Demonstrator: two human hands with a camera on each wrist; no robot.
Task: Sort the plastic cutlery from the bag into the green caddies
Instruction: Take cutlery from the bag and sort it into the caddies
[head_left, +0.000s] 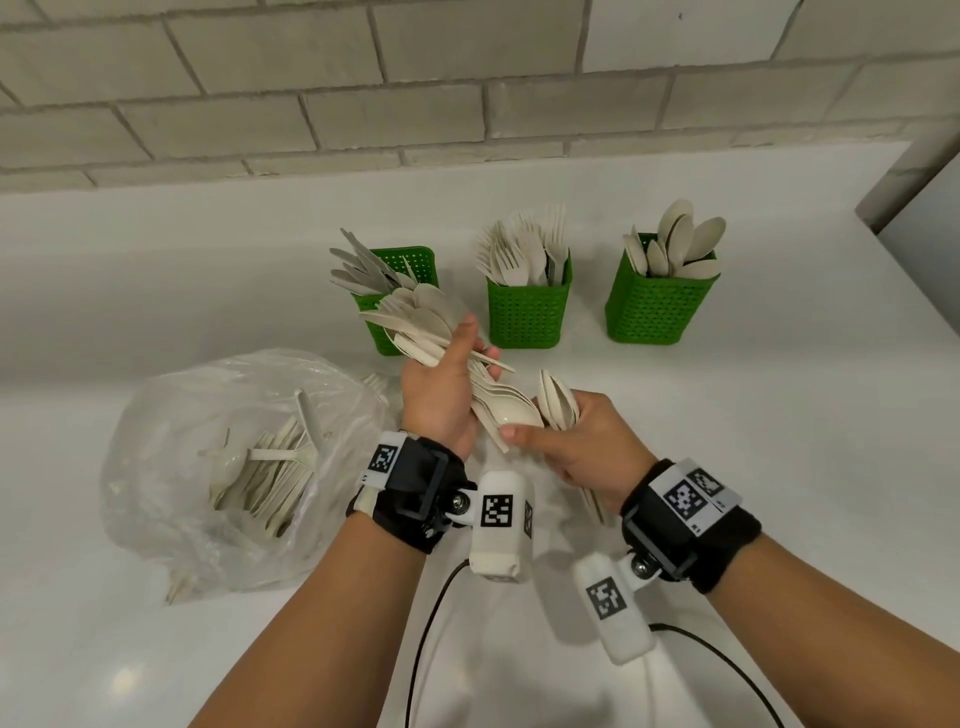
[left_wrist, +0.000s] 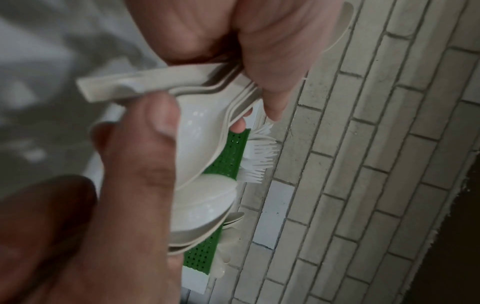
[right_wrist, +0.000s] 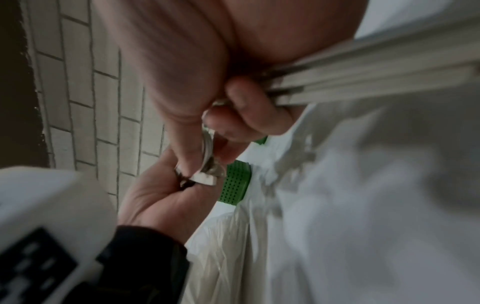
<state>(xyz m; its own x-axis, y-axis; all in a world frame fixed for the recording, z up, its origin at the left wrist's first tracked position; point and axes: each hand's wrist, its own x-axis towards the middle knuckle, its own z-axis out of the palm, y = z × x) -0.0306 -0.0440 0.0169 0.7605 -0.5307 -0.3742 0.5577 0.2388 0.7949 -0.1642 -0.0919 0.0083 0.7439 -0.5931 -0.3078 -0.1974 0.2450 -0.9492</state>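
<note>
My left hand (head_left: 447, 384) grips a mixed bunch of beige plastic cutlery (head_left: 415, 322), with spoon bowls fanning out towards the left caddy. My right hand (head_left: 587, 441) holds a stack of spoons (head_left: 557, 402) by the handles, and its thumb touches a spoon (head_left: 511, 413) in the left bunch. Three green caddies stand behind: the left one (head_left: 415, 260) with knives, the middle one (head_left: 527, 312) with forks, the right one (head_left: 660, 306) with spoons. A clear bag (head_left: 234, 467) with several more pieces lies at the left. The left wrist view shows the stacked spoons (left_wrist: 197, 144) close up.
A grey brick wall (head_left: 415, 93) runs behind the white counter (head_left: 779, 415). Black cables (head_left: 431, 623) trail across the counter near my forearms. A grey panel (head_left: 924, 208) stands at the far right edge.
</note>
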